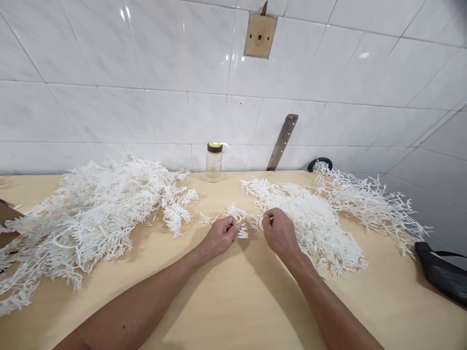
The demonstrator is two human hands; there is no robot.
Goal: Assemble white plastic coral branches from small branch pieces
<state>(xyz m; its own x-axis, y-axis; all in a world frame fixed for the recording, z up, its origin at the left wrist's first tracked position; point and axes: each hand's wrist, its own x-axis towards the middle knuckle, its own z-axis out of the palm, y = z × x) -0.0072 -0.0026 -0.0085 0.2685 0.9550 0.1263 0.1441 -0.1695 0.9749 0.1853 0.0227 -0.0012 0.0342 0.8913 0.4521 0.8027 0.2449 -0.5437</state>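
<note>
Low over the middle of the table, my left hand (221,236) pinches a white branching plastic piece (238,212) between thumb and fingers. Thin white prongs of it stick out above and beside the fingertips. My right hand (280,233) is a short way to the right, its fingers curled closed at the edge of a dense heap of small white plastic bits (310,209). Whatever lies within those right fingers is hidden. To the left spreads a large tangled pile of white branching plastic (105,214).
A clear bottle with a dark lid (214,163) stands at the back by the tiled wall. A metal strip with holes (282,142) leans there too. More white branches (368,197) lie back right, near a black ring-shaped object (320,163). A black object (443,272) sits at the right edge.
</note>
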